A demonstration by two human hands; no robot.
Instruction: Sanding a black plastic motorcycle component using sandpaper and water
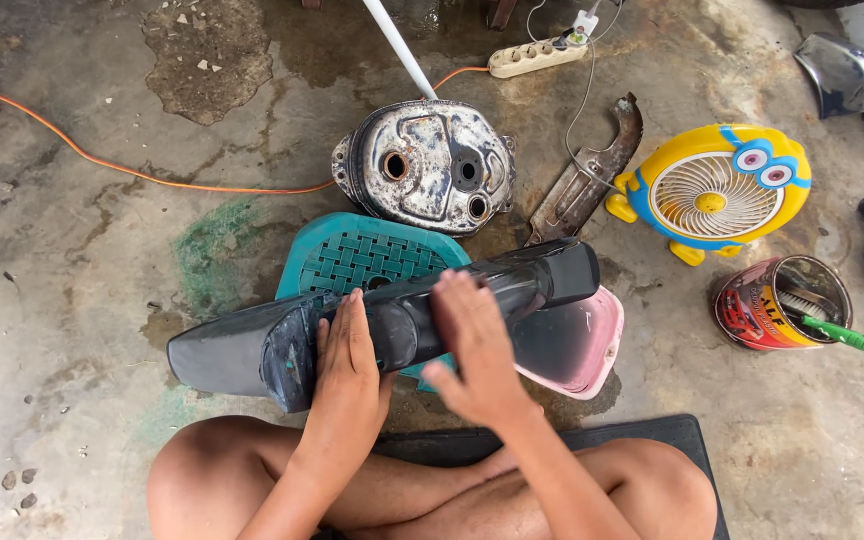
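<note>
A long black plastic body panel (252, 345) lies across a teal plastic stool (362, 255) in front of my crossed legs. My left hand (347, 365) lies flat on the panel's middle, fingers together, steadying it. My right hand (472, 345) presses down on the panel just to the right, fingers curled over something small that I cannot make out. The panel's right end (562, 270) reaches over a pink basin (577, 350).
A rusty metal tank (432, 165) lies behind the stool, with a curved rusty metal piece (587, 175) beside it. A yellow cartoon fan (717, 190), a tin can with a brush (782, 305), a power strip (537, 55), an orange cable (102, 160) and a black mat (642, 435) are around me.
</note>
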